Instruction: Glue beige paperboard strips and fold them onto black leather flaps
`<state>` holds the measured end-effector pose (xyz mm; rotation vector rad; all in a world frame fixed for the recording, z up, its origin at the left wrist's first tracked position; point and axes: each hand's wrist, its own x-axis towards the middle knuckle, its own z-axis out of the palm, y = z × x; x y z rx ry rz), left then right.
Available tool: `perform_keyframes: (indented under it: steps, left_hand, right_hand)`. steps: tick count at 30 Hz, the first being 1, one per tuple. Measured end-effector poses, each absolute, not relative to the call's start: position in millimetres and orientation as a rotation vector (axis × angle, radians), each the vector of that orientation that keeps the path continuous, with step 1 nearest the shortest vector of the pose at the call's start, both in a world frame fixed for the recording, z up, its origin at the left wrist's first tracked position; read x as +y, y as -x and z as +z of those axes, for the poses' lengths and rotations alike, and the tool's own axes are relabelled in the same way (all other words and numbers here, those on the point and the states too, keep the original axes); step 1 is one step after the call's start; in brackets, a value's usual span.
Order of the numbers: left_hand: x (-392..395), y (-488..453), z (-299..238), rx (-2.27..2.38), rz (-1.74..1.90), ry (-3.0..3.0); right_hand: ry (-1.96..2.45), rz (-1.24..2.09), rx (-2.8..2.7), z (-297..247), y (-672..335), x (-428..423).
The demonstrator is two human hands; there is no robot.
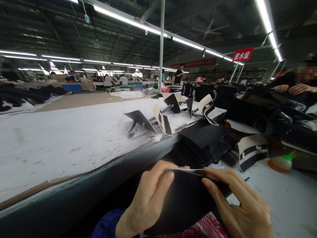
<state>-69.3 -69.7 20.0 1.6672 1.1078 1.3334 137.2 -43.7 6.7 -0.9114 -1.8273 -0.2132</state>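
Observation:
A black leather-like panel (185,198) with a pale edge is held up close in front of me. My left hand (148,195) is closed on its upper left edge, the thumb on the near face. Further right, my right hand (237,198) pinches the same top edge between thumb and fingers. The panel's far side is mostly hidden. Beyond it lies a stack of black sheets (205,135). A curved cream-and-black flap piece (254,150) stands to the right of the stack.
Several black flap pieces (142,122) with gold-coloured fittings stand on the white-covered table (61,142). An orange container (279,163) with a green part sits at right. A co-worker's hands (297,88) are at the far right, near black material. A pole (161,46) rises behind the table.

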Motion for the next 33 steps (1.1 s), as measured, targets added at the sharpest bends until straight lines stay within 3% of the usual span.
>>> perform_keyframes:
  steps: [10, 26, 33]
  left_hand:
    - [-77.1, 67.5, -0.7, 1.200, 1.371, -1.739]
    - [-81.8, 82.8, -9.4, 0.919, 1.463, -2.435]
    - [-60.4, 80.3, -15.7, 1.099, 1.395, -2.329]
  right_hand:
    - [0.926, -0.114, -1.779, 1.2, -136.0, -43.2]
    - [1.018, 0.264, -1.959, 3.7, -153.5, -37.6]
    - [1.255, 0.128, -1.942, -14.1, -152.8, -19.8]
